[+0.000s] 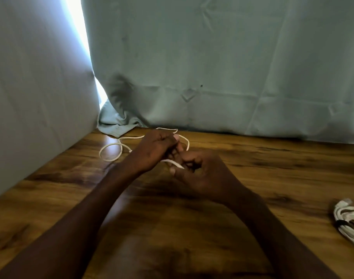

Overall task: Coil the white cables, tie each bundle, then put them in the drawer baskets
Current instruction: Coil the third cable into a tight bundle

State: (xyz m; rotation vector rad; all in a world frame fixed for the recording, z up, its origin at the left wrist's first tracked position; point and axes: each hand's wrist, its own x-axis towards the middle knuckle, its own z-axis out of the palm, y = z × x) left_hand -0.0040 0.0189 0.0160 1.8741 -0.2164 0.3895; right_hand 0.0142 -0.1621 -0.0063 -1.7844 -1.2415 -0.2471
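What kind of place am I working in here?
Probably a home desk by a window: a wood-grain tabletop, pale curtains with daylight in the gap, and white cable held in both hands, a tied bundle at right.

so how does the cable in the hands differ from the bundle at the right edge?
The loose cable sprawls in open loops behind the hands; the bundle is coiled tight. A dark tie wraps the bundle; the loose cable has none. Both hands grip the loose cable; the bundle lies untouched. Both are white, on the wooden table.

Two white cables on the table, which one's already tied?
The bundled cable at the right edge: coiled tight with a dark tie around it. The loose cable held by both hands sprawls in open loops, untied.
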